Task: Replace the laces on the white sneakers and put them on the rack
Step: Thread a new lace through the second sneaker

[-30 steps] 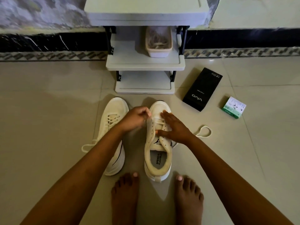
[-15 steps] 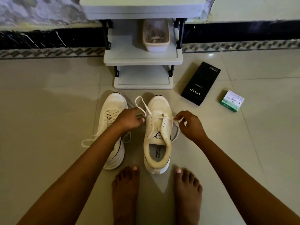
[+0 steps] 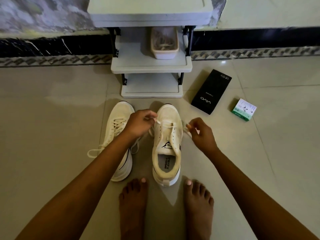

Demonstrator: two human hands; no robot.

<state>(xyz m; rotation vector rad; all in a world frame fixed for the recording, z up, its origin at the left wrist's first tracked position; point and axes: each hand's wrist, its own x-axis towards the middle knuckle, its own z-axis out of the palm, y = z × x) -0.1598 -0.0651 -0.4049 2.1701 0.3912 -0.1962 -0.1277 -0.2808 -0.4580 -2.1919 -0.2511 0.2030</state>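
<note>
Two white sneakers stand side by side on the tiled floor in front of the grey shoe rack [image 3: 150,67]. The left sneaker [image 3: 119,118] is laced, with a loose lace end trailing to its left. The right sneaker [image 3: 168,135] has a white lace [image 3: 167,125] through only its front eyelets. My left hand [image 3: 140,122] pinches one end of that lace at the shoe's left side. My right hand [image 3: 201,134] pinches the other end at the shoe's right side.
A pale tub [image 3: 164,44] with lace-like contents sits on the rack's middle shelf. A black phone box [image 3: 211,91] and a small green-and-white box [image 3: 244,110] lie on the floor to the right. My bare feet [image 3: 134,205] are just behind the sneakers.
My right hand left the shoe's tongue and took the right lace end. Both hands drew the ends outward, and the loop that lay on the floor at right is gone.
</note>
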